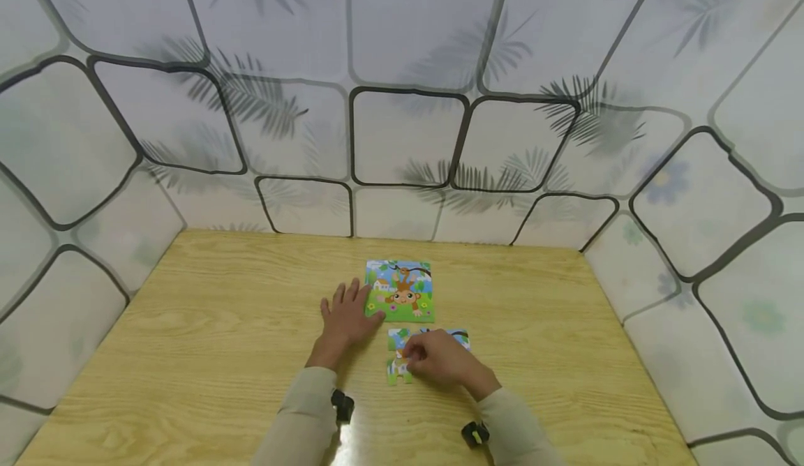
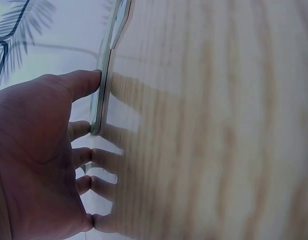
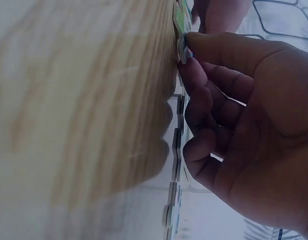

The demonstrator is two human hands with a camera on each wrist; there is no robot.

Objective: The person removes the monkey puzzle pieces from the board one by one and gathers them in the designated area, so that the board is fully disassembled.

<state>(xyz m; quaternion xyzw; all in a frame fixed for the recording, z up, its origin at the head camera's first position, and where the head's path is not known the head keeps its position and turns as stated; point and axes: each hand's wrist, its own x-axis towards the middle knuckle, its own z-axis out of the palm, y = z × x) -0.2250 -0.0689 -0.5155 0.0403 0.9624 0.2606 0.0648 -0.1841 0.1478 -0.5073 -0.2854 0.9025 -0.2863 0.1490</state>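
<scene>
A square picture card [image 1: 408,283] with a hanging monkey, trees and a house lies on the table. My left hand [image 1: 348,319] rests at its lower left corner, fingers spread and straight; in the left wrist view the thumb touches the edge of the card [image 2: 100,100]. Nearer to me lie several flat jigsaw pieces [image 1: 398,374] with matching colours, partly hidden by my right hand [image 1: 442,358]. That hand pinches a puzzle piece [image 3: 183,50] between thumb and index finger, with the other fingers curled over neighbouring pieces [image 3: 177,150].
The light wooden table [image 1: 251,298] is bounded at the back and sides by patterned fabric walls [image 1: 408,138] with dark outlines and leaf prints. A small black device [image 1: 342,407] sits by the left sleeve, and another black device [image 1: 474,434] by the right.
</scene>
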